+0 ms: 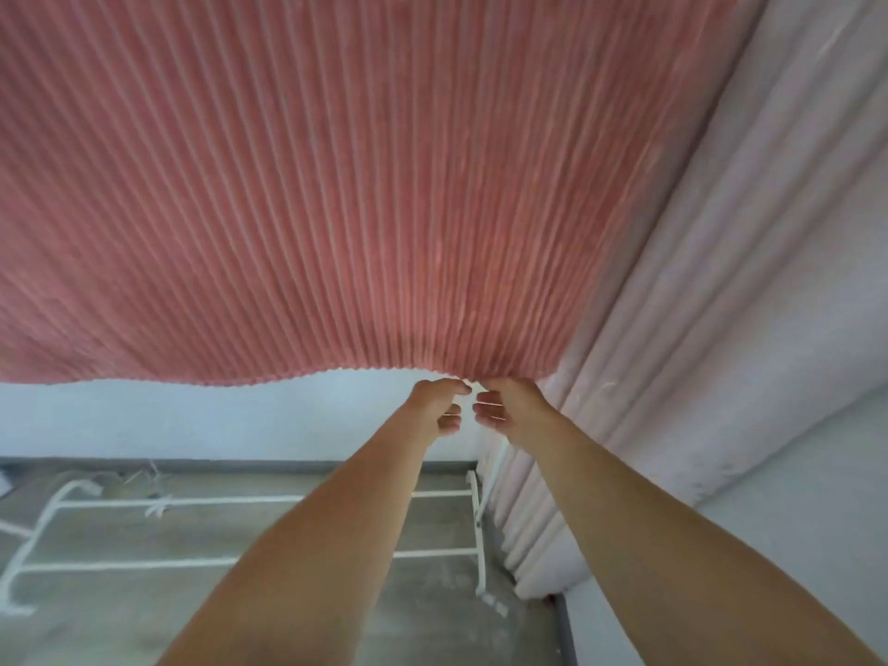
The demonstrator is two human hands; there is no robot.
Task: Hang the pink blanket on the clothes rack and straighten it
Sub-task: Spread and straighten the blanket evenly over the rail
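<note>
ribbed pink blanket (336, 185), white rack (192, 499)

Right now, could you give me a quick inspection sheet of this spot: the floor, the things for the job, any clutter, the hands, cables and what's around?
Surface: grey concrete floor, bare and dusty-looking.
Job's things: pink blanket, ribbed, hangs spread across the upper view, lower edge wavy; white clothes rack, only its lower bars and feet show on the floor.
Clutter: nothing seen for sure; a blurred whitish bit sits on the left bar.
Hands: left hand and right hand close together at the blanket's lower edge, fingers curled; the grip itself is hard to make out.
Cables: nothing seen.
Surroundings: pale curtain in folds on the right; white wall behind.
</note>
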